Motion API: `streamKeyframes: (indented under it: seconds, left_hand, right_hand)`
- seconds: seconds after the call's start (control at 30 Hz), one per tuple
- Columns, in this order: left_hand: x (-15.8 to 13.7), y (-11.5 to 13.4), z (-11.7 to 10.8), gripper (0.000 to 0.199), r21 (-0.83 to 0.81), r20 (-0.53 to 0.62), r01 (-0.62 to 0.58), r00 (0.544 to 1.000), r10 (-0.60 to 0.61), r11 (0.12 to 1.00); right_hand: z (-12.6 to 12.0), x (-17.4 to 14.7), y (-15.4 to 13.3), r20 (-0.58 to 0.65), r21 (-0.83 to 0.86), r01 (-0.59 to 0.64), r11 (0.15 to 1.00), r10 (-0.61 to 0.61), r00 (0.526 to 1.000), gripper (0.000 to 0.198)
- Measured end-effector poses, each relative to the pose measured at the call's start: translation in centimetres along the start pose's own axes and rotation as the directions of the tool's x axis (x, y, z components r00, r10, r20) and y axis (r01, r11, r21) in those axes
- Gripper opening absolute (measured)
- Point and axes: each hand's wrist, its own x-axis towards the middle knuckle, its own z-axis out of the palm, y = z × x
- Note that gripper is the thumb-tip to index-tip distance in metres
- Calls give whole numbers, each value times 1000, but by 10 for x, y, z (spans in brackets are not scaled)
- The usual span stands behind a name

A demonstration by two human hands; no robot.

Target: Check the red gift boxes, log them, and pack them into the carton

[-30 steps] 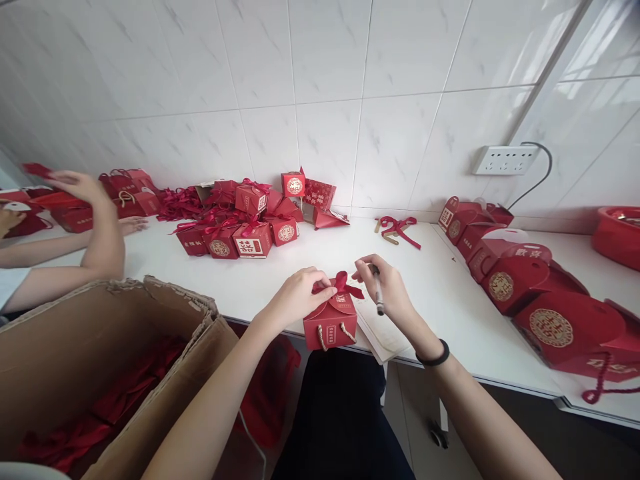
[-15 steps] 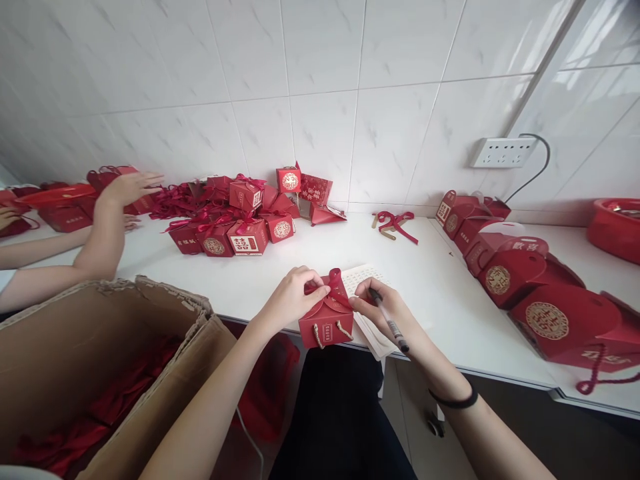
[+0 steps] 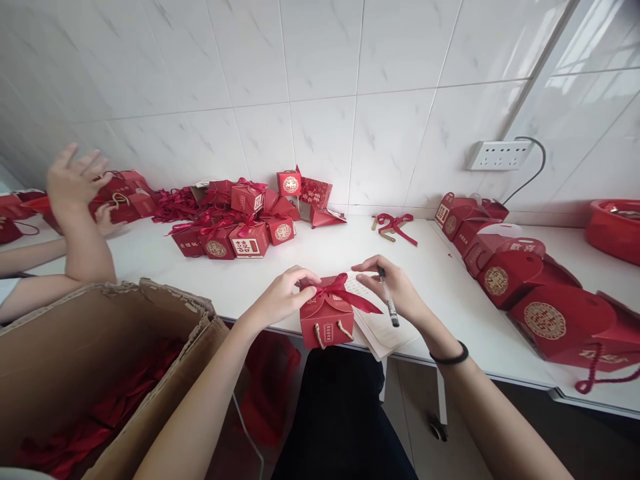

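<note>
A small red gift box (image 3: pixel 327 327) with gold print and twisted cord handles stands at the table's front edge. On its top a dark red ribbon (image 3: pixel 345 293) is tied, one tail stretching out to the right. My left hand (image 3: pixel 286 297) is at the box's upper left, thumb and fingers closed on the ribbon's left side. Off to the right, my right hand (image 3: pixel 393 290) keeps a black-and-clear pen (image 3: pixel 387 300) tucked in its fingers, with thumb and forefinger apart. Printed paper sheets (image 3: pixel 387 333) lie beneath that hand, beside the box.
Several tied boxes (image 3: pixel 250 240) are piled at the back left. Larger red boxes (image 3: pixel 543 320) line the right side. Loose ribbons (image 3: pixel 395 227) lie near the wall. A cardboard carton (image 3: pixel 165 313) stands at front left. A co-worker's hand (image 3: pixel 77 180) is raised at far left.
My right hand has let go of the ribbon and moved up and right with the pen. The ribbon tail now hangs free. The co-worker's hand has risen leftward.
</note>
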Motion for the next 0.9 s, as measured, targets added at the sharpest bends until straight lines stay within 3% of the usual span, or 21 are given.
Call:
streamKeyframes:
  seconds: [0.07,0.17,0.23,0.3,0.4,0.5,0.6,0.7,0.8,0.9]
  left_hand:
    - [-3,-2,-4,20,35,-25,-12,1000,13,999]
    - [-4,-6,-10,18,-2,-57,-9,998,9,1000]
    - [-3,-9,-14,19,-19,-72,1,997,-2,1000]
    - [0,-12,-19,20,-11,-77,4,997,-5,1000]
    - [5,-21,-22,23,-44,36,43,999,-41,998]
    - [5,-29,-21,27,-122,150,69,987,-51,990]
    - [3,-29,-16,25,-123,38,28,999,-23,992]
    - [5,-22,-9,24,-61,-50,-37,998,34,997]
    - [13,-15,-3,22,25,14,-125,992,125,992]
    - [22,-14,0,20,66,96,-170,982,163,983]
  right_hand:
    - [4,2,-3,48,-20,68,997,-67,997,23]
    - [16,-10,-19,-39,-160,220,962,-229,973,12]
    - [29,-22,-33,5,-205,371,906,-378,926,6]
    - [45,-31,-45,123,-231,515,826,-500,857,5]
    - [72,-37,-54,251,-358,622,697,-569,783,6]
    - [92,-36,-54,253,-545,601,584,-570,782,11]
    - [104,-37,-50,197,-684,521,511,-558,806,22]
    - [110,-41,-45,118,-714,489,501,-602,790,26]
    - [114,-47,-40,65,-686,508,521,-652,756,24]
    - [116,-50,-37,74,-675,514,530,-644,761,17]
